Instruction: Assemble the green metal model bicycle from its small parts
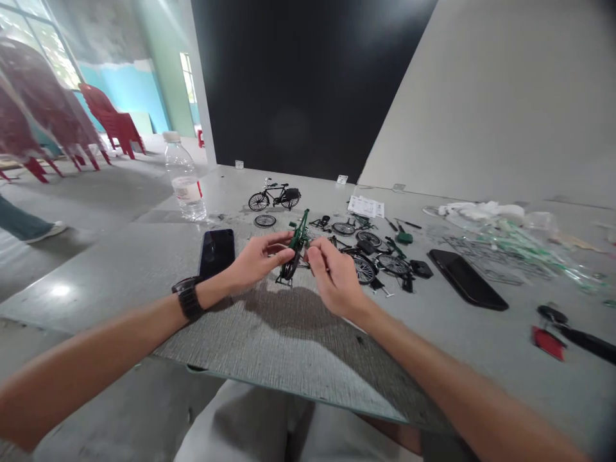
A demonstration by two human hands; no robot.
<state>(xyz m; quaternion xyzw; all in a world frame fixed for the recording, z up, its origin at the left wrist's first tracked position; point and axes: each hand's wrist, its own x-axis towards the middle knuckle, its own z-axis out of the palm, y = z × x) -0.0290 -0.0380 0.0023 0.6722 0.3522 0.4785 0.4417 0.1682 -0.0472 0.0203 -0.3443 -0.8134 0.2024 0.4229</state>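
A green model bicycle (301, 232) with a dark rear wheel stands over the table in front of me. My left hand (258, 260) grips it from the left, thumb and fingers closed about the rear part. On the other side, my right hand (335, 273) is pinched close against the bike's middle; whatever small piece lies between its fingertips is hidden. Just beyond stands a black model bicycle (275, 196), upright, with a loose spoked wheel (265, 221) lying flat before it. Right of my hands lie more bicycle parts, among them a black wheel (364, 269).
A dark phone (217, 252) lies left of my hands, near a water bottle (185, 183). To the right are another phone (466, 278), a screwdriver (409, 224), a paper sheet (366, 206), plastic scraps (517, 240) and keys with a red tag (548, 342). A black panel (308, 90) rises behind.
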